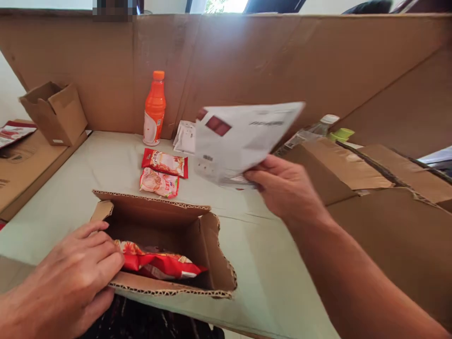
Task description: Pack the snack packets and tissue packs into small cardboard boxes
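Packet [240, 136], print blurry, edge partly behind right fingers [277, 165]

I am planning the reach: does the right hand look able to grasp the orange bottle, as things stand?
Probably not: the right hand has its fingers closed on a white packet, though the orange bottle itself stands uncovered.

Black, seemingly pale-flecked garment [148, 321]

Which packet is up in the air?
The white packet with the dark-red patch, in the right hand; the red packets near the orange bottle rest on the table.
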### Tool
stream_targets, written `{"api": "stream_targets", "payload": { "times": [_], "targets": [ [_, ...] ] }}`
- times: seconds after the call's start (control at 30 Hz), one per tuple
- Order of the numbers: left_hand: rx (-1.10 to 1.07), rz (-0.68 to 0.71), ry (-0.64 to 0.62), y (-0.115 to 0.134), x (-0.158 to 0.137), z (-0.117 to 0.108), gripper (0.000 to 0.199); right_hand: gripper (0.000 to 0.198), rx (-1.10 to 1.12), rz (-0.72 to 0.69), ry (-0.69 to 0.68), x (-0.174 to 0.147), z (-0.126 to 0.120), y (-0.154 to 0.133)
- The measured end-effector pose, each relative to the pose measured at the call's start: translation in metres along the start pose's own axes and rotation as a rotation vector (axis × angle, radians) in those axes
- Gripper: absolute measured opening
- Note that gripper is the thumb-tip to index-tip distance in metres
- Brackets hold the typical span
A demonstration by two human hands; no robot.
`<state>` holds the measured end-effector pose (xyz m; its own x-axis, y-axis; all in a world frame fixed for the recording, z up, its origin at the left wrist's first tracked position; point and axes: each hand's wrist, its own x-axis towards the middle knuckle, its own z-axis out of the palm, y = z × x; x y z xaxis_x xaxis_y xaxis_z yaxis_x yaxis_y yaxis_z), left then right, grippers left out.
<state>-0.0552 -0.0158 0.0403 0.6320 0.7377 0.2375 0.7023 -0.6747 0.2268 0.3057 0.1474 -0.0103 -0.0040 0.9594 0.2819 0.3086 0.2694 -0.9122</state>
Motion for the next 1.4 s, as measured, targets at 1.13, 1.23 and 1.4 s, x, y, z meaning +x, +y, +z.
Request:
{"api": "stream_targets", "payload": {
  "times": [1.13, 1.23, 1.4],
  "targets": [
    [0.01, 0.041, 0.196, -0.004, -0.009, 0.023, 0.017, 0.021, 0.282, -0.037, 0.089, -0.047, 0.016, -0.082],
    [0.018, 0.06, 0.229, -0.006, -0.01, 0.027, 0.016, 0.022, 0.3, -0.054, 0.111, -0.061, 0.016, -0.092],
    [0.01, 0.053, 0.245, -0.006, -0.008, 0.024, 0.015, 0.018, 0.232, -0.077, 0.128, -0.081, 0.014, -0.124]
  ]
}}
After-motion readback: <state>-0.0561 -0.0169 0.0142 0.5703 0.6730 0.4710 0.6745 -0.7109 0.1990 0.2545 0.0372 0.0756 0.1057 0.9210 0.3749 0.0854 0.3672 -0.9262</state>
